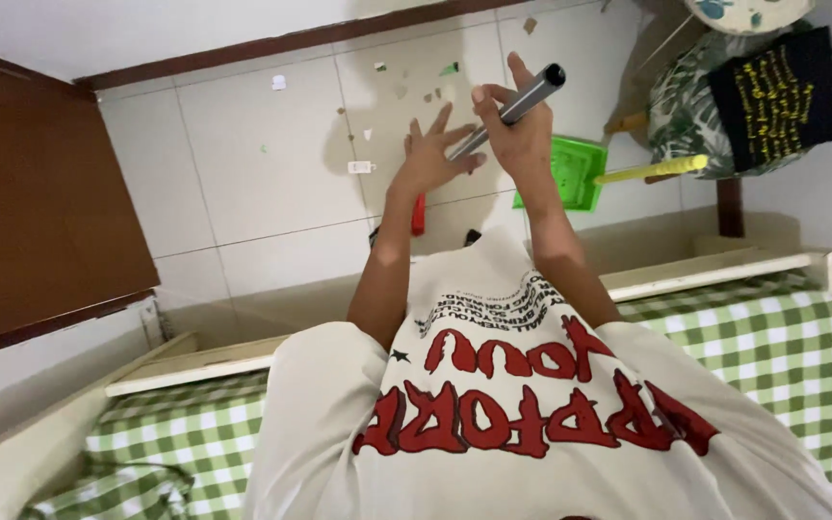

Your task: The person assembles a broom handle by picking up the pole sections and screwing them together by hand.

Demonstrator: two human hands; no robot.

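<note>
Pale tiled floor [272, 164]: paper scraps lying around the green plastic dustpan [570, 173]. Right hand [517, 130] is gripping a grey metal broom handle [512, 106] above it; left hand [430, 154] is spreading open against the handle.

To your left the tiled floor [243, 183] lies open — only paper scraps [406, 87] dot it. To the right, the green dustpan [570, 173] and leaf-print bag [690, 116] crowd the way — the bed frame [705, 274] blocks nearer.
</note>
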